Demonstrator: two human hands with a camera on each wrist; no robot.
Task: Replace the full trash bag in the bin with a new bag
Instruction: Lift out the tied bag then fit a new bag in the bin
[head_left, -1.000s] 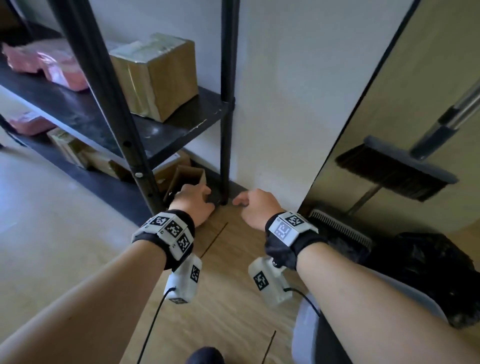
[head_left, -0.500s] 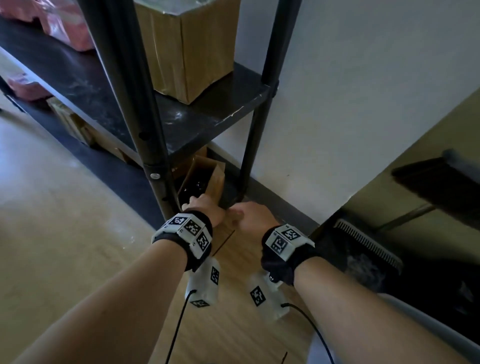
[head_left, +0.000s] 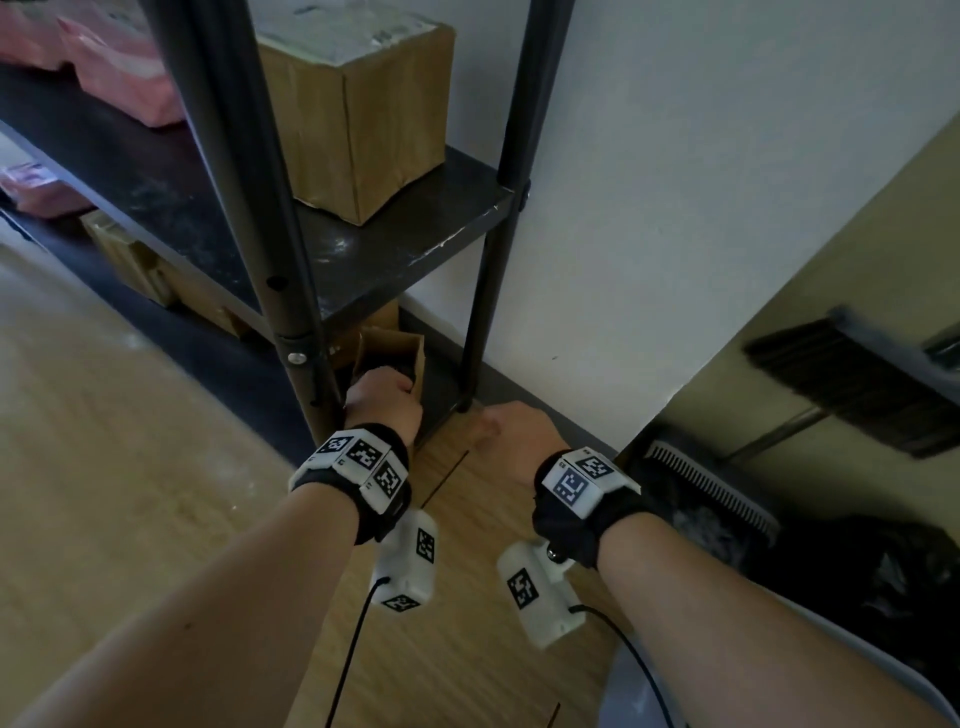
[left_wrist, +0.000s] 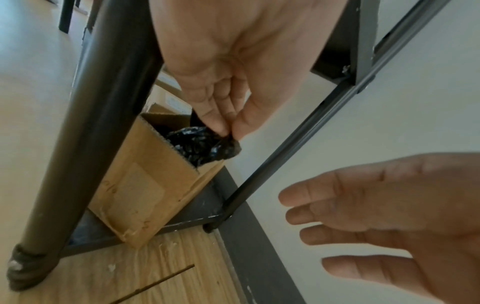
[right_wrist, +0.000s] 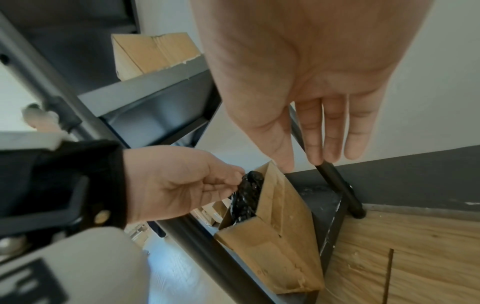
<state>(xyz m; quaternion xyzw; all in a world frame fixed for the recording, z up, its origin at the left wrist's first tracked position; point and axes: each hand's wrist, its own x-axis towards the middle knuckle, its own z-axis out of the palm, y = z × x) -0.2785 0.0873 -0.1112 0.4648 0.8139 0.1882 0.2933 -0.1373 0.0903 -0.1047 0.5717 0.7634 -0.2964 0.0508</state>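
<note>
Head view, shelf: a black metal shelf unit (head_left: 395, 249) stands against the white wall, a taped cardboard box (head_left: 358, 119) on its upper board and pink packages (head_left: 119, 78) farther left.
Left hand: the left hand (left_wrist: 233, 86) reaches under the lower board and pinches a crumpled tip of black plastic between thumb and fingertips (left_wrist: 221, 125), a grip that suits drawing one thin bag free.
Open carton: a small cardboard carton (left_wrist: 145, 193) leans on the bottom shelf beside the front post (left_wrist: 85, 131); its top is open, likely so bags can be pulled straight out.
New bag: the black trash bag (left_wrist: 200, 148) sits bunched in the carton's mouth, only its tip lifted clear.
Right hand: the right hand (right_wrist: 306, 86) hovers just beside the carton with fingers straight and holding nothing, probably ready to steady the carton or take the plastic.
Floor: bare wood floor (head_left: 130, 467) lies below both wrists.
Bin: at the lower right a grey bin (head_left: 883, 670) holds a black bag (head_left: 893, 566); whether it is full cannot be told from here.
Broom corner: a broom (head_left: 852, 384) and a dustpan (head_left: 711, 488) rest against the yellowish wall near the bin.
Stage: judged from this, fetching the replacement bag is under way and the bin is not yet relined.
</note>
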